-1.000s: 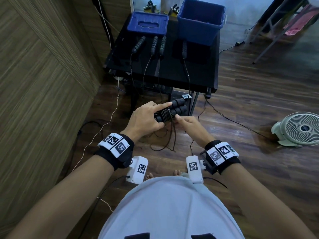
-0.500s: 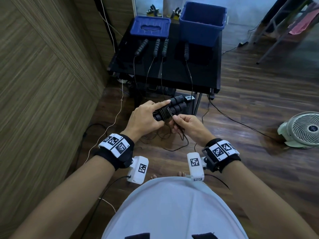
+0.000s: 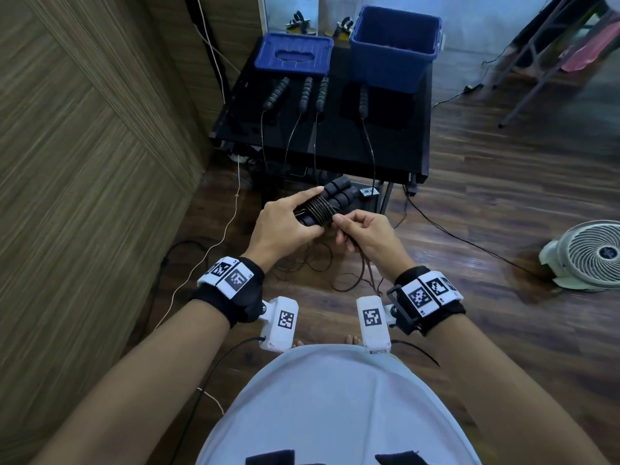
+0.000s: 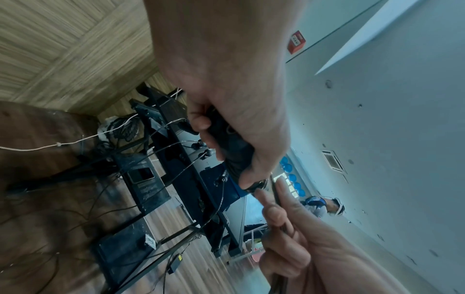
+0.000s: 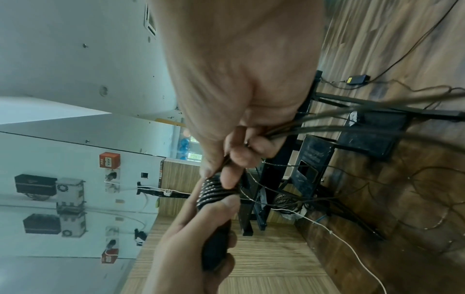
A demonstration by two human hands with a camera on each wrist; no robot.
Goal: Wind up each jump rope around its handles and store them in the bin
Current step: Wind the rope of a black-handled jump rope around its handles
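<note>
— While we stood back from the black table (image 3: 396,152), what did we log, biggest thing first?

— On its far edge we noted the open blue bin (image 3: 394,52), its contents too dim to tell, and beside it a blue lid (image 3: 293,55). Four loose handles (image 3: 307,94) lay in front of them, cords hanging over the near edge.

— And the rope in hand?

— Our left hand (image 3: 285,226) was clamped round the paired foam handles (image 3: 335,196), held out in front of the table. Our right hand (image 3: 364,233) pinched the slack cord (image 3: 355,280) just beside the coil (image 3: 318,211).

— Handling?

— We judged it light; the foam soft and grippy, the cord thin, springy and likely to unwind. Best held across coil and handles together.
</note>
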